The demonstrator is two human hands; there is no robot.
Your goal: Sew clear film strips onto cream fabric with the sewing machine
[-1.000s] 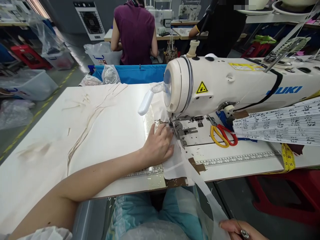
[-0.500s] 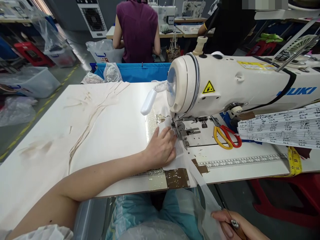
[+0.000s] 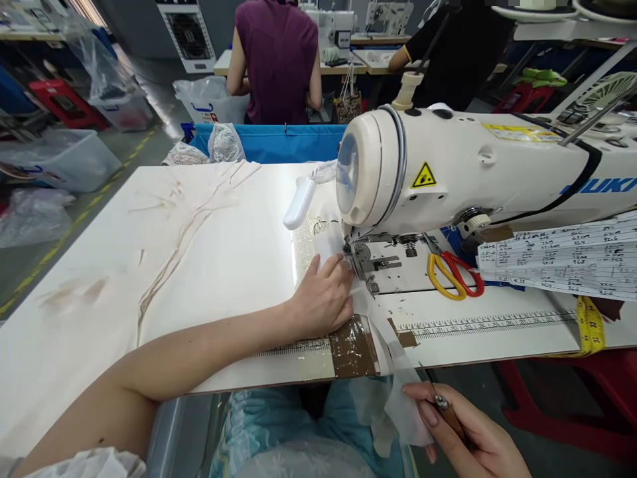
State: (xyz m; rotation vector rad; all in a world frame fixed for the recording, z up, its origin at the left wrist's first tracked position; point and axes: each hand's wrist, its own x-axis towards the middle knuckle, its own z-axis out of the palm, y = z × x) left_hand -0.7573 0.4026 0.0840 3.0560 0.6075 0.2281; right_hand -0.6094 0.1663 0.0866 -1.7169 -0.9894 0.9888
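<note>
A sheer white fabric strip [image 3: 381,325] runs from under the sewing machine's needle area [image 3: 348,245] down over the table's front edge. My left hand [image 3: 323,292] presses on it just in front of the needle, fingers bent and close together. Below the table edge, my right hand [image 3: 458,425] pinches the strip's hanging part between thumb and fingers. The same hand also grips an awl [image 3: 450,418] with a wooden handle, its thin metal point aimed up and to the left. The fabric under my left palm is hidden.
Scissors [image 3: 448,275] with yellow and red handles lie right of the needle, beside handwritten paper strips [image 3: 557,259]. A yellow tape measure [image 3: 590,325] hangs at the front edge. Loose pale fabric [image 3: 174,249] lies on the left. A white-handled tool [image 3: 300,202] is by the machine head. Two people sit beyond.
My right hand has moved up and slightly left, bringing the awl and hanging fabric closer to the table edge. The fabric under my left hand has advanced past the needle; that hand stays nearly in place.
</note>
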